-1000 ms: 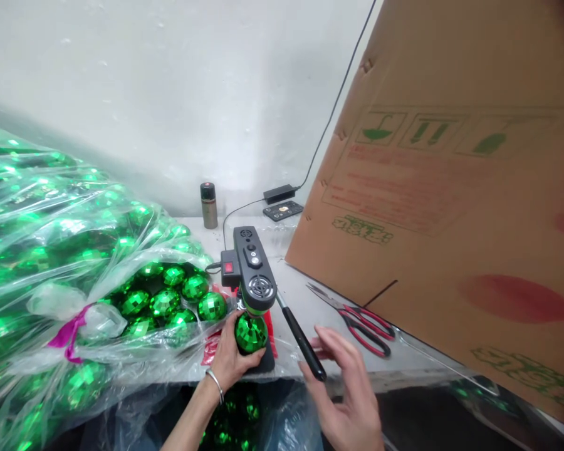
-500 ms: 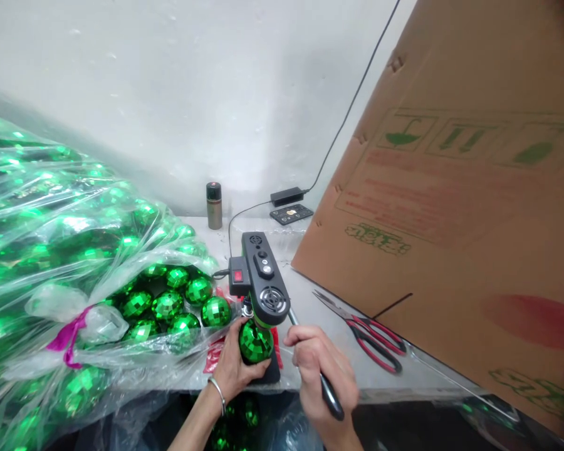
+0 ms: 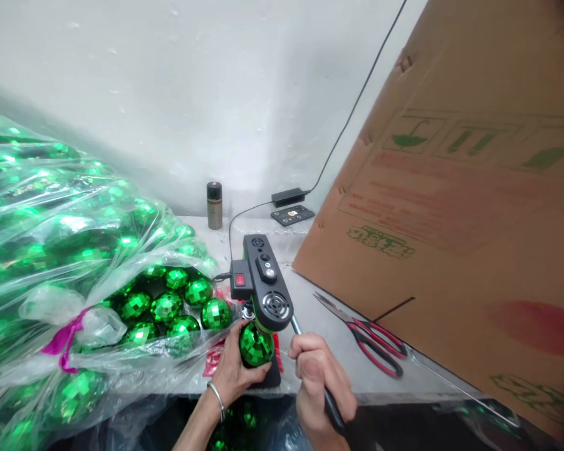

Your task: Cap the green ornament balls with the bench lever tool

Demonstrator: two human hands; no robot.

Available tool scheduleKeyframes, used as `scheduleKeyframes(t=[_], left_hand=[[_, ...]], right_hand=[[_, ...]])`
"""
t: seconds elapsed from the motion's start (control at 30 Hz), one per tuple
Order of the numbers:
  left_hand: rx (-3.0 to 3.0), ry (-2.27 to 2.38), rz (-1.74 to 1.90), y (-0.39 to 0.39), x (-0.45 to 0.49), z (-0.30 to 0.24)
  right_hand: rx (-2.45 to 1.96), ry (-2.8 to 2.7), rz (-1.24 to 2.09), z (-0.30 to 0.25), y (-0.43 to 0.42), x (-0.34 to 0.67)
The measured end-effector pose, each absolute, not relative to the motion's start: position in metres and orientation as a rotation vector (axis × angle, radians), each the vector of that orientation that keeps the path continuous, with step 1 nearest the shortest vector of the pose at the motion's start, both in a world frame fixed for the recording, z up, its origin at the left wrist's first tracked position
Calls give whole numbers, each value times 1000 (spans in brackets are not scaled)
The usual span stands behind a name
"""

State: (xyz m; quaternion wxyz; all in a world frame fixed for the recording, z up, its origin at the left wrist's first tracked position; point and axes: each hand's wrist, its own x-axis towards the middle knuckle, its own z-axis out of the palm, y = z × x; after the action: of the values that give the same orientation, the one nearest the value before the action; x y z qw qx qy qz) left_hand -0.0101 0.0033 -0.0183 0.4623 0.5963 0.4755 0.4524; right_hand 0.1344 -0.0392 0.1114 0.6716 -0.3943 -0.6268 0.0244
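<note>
My left hand (image 3: 237,361) is closed around a shiny green mirrored ball ornament (image 3: 256,346), thumb at its lower right and fingers along its left side. The ball sits right under the head of a black bench device (image 3: 269,282), which has round vents and a red switch (image 3: 240,279). My right hand (image 3: 320,382) is wrapped round a lever (image 3: 334,410) with a black grip and a metal shaft that runs up to the device's right side. Whether the ball touches the device's underside is hidden. Red plastic (image 3: 213,360) lies beside the device's black base (image 3: 273,374).
On the left, a large clear plastic bag (image 3: 98,269) holds many green balls, tied with a magenta ribbon (image 3: 66,341). Red-handled scissors (image 3: 378,344) lie to the right, by a big cardboard box (image 3: 432,250). Behind stand a small bottle (image 3: 214,207), a phone (image 3: 292,215) and a power adapter (image 3: 288,197).
The lever grip and my right hand have shifted slightly downward. My left hand still holds the ball in the same place under the device. The view has moved a little.
</note>
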Motion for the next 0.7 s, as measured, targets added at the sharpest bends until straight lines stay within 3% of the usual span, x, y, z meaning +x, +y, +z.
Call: scheduleKeyframes(t=[0.7], left_hand=[[1496,1211,1118,2,-6,-23]], right_hand=[[-875,-1367,31,102,-35,130]])
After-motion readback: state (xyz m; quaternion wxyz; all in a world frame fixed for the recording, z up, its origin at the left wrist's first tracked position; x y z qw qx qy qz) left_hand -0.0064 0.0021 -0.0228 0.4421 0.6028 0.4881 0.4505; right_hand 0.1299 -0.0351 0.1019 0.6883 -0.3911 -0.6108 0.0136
